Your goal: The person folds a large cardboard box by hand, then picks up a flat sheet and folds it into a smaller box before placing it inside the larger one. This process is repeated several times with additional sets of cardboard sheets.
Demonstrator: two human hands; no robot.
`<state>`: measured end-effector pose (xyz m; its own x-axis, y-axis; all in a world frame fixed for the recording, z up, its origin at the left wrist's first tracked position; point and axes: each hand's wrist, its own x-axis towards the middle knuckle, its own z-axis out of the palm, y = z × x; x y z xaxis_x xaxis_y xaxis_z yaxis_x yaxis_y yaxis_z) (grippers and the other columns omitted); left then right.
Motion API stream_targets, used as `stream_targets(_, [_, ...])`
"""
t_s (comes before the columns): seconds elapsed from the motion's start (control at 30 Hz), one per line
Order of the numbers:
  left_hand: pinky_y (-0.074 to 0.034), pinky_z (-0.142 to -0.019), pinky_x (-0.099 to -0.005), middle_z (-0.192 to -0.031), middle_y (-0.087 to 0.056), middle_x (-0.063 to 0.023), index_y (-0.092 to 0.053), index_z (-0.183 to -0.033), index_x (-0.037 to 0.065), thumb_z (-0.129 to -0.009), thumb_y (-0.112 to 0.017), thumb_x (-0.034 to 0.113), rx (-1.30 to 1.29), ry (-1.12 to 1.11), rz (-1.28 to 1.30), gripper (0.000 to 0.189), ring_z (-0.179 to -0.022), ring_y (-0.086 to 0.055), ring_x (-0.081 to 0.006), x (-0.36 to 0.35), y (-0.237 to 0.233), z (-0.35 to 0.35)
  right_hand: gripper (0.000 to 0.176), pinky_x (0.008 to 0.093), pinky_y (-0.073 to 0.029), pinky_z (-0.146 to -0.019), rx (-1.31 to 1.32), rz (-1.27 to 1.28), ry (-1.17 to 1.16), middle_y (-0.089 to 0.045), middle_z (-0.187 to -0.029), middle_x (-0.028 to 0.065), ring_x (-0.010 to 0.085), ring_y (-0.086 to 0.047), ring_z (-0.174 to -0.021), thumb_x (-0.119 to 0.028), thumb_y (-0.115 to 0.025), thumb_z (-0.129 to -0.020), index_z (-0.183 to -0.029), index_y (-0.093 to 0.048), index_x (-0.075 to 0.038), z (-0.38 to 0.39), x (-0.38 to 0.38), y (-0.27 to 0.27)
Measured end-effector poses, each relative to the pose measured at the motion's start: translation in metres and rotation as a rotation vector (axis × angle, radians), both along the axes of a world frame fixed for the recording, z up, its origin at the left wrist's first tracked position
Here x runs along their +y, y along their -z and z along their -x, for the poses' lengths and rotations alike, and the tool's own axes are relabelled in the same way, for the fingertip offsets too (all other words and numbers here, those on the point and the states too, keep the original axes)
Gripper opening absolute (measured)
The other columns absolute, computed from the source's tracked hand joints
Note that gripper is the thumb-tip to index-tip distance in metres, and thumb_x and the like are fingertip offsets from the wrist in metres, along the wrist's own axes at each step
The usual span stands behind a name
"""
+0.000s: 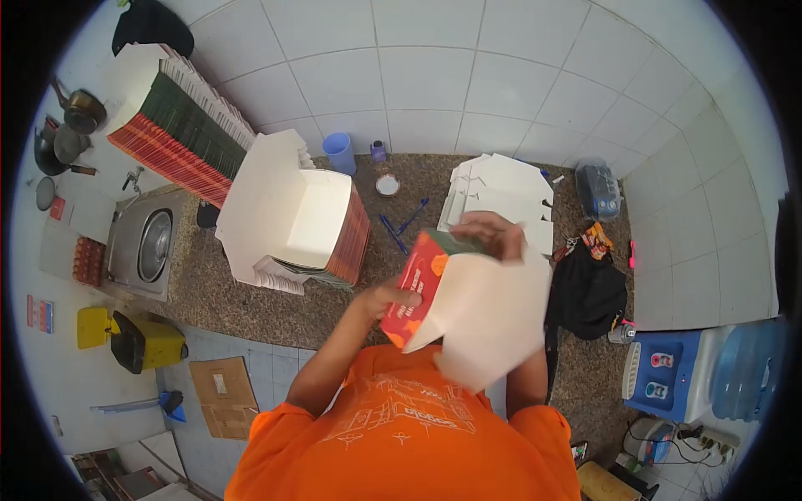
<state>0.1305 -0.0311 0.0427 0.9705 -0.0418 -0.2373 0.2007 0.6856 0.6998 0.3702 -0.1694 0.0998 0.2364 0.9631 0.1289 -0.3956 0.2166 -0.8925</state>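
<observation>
A partly folded red-and-green food carton (413,296) with a white inside is held in front of my chest. My left hand (391,298) grips its red printed side, with the thumb on the outside. My right hand (493,234) is at the far side of the carton, its curled fingers on the green wall and partly hidden by the white lid flap (493,309), which is smeared by motion. Just beyond lies a stack of flat white carton blanks (501,188). To the left, nested folded cartons (322,221) stand open on the counter.
A tall leaning stack of nested cartons (180,125) rises at the back left, near the sink (150,242). Blue pens (413,215), a blue cup (339,153) and a small round container (387,184) sit mid-counter. A black cloth bag (589,288) lies right, near a water dispenser (677,376).
</observation>
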Motion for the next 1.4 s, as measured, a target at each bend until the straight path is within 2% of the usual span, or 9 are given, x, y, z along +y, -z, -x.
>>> stream_targets(0.07, [-0.033,-0.121,-0.0417,-0.157,-0.045,-0.0161,-0.023,-0.162,0.002,-0.075,-0.087,0.024,0.0,-0.13,-0.091,0.11,-0.145,-0.044,-0.0259,-0.012,-0.021,-0.003,0.102,0.045,-0.053,-0.1,0.686,0.305,0.166,-0.056,-0.148,0.019,0.0293,-0.064,-0.118,-0.084,-0.019,-0.097,-0.154,-0.042,-0.003,0.008,-0.015,-0.004])
stream_targets(0.13, [-0.028,-0.123,-0.0416,-0.161,-0.032,-0.0178,-0.007,-0.163,0.003,-0.072,-0.086,0.018,-0.126,-0.697,-0.725,0.121,-0.151,-0.032,-0.0274,-0.019,-0.029,-0.011,0.085,0.0418,-0.047,-0.108,0.173,0.303,0.47,-0.06,-0.141,0.0163,0.027,-0.06,-0.124,-0.072,-0.023,-0.105,-0.156,-0.041,-0.006,0.024,-0.028,0.029])
stream_targets(0.27, [-0.039,-0.116,-0.04,-0.158,-0.038,-0.0156,-0.01,-0.163,0.004,-0.07,-0.089,0.013,-0.223,-0.403,-0.603,0.122,-0.144,-0.04,-0.0229,-0.028,-0.025,-0.001,0.067,0.0357,-0.047,-0.106,-0.45,0.364,0.923,-0.061,-0.136,0.0115,0.0183,-0.059,-0.12,-0.054,-0.042,-0.11,-0.154,-0.043,-0.004,0.059,-0.011,0.058])
stream_targets(0.37, [-0.054,-0.095,-0.0342,-0.128,-0.066,-0.0073,-0.043,-0.151,0.002,-0.071,-0.089,0.012,-0.057,-0.094,-0.232,0.093,-0.114,-0.065,-0.0166,-0.05,-0.036,0.005,0.059,0.0349,-0.044,-0.109,0.228,0.229,0.439,-0.059,-0.139,0.0119,0.018,-0.055,-0.125,-0.043,-0.047,-0.111,-0.153,-0.042,-0.002,-0.054,-0.039,0.327])
stream_targets(0.5, [-0.047,-0.104,-0.038,-0.136,-0.06,-0.0123,-0.038,-0.153,0.001,-0.072,-0.091,0.019,-0.227,-0.331,-0.755,0.098,-0.125,-0.058,-0.0237,-0.032,-0.051,0.016,0.064,0.0359,-0.04,-0.113,-0.247,0.284,0.461,-0.049,-0.147,0.014,0.0234,-0.05,-0.133,-0.05,-0.047,-0.109,-0.153,-0.042,-0.003,0.057,0.025,0.025])
stream_targets(0.57, [-0.039,-0.115,-0.0423,-0.143,-0.054,-0.0161,-0.031,-0.157,0.001,-0.074,-0.091,0.022,-0.385,-0.484,-1.31,0.104,-0.134,-0.052,-0.0287,-0.016,-0.043,0.028,0.075,0.0428,-0.04,-0.112,-0.176,0.386,0.451,-0.055,-0.145,0.0121,0.0238,-0.05,-0.133,-0.065,-0.042,-0.105,-0.156,-0.041,-0.01,0.052,0.04,0.049])
stream_targets(0.67, [-0.034,-0.119,-0.0485,-0.148,-0.049,-0.0207,-0.039,-0.154,0.002,-0.073,-0.091,0.023,-0.047,-0.551,-0.761,0.099,-0.141,-0.046,-0.0366,-0.003,-0.044,0.039,0.066,0.0417,-0.049,-0.103,0.005,0.387,-0.016,-0.055,-0.144,0.0096,0.021,-0.054,-0.129,-0.05,-0.056,-0.104,-0.153,-0.043,-0.008,0.087,0.061,0.014])
stream_targets(0.87, [-0.04,-0.115,-0.0525,-0.148,-0.049,-0.0215,-0.059,-0.139,0.006,-0.071,-0.087,0.012,0.249,-0.868,-1.947,0.073,-0.144,-0.041,-0.0461,0.019,-0.069,0.096,0.046,0.0447,-0.054,-0.094,-1.06,-0.156,0.125,-0.072,-0.115,0.0161,0.0314,-0.069,-0.108,-0.027,-0.072,-0.091,-0.13,-0.065,-0.004,0.08,0.193,-0.015])
stream_targets(1.4, [-0.043,-0.101,-0.0441,-0.094,-0.073,-0.0004,-0.078,-0.087,0.013,-0.075,-0.091,0.016,0.262,-1.272,-1.978,0.018,-0.113,-0.057,-0.0289,0.012,-0.054,0.111,0.032,0.0486,-0.059,-0.08,-1.903,0.188,-0.018,-0.074,-0.099,0.0205,0.0376,-0.073,-0.095,-0.022,-0.077,-0.074,-0.1,-0.075,-0.004,0.105,0.297,-0.057])
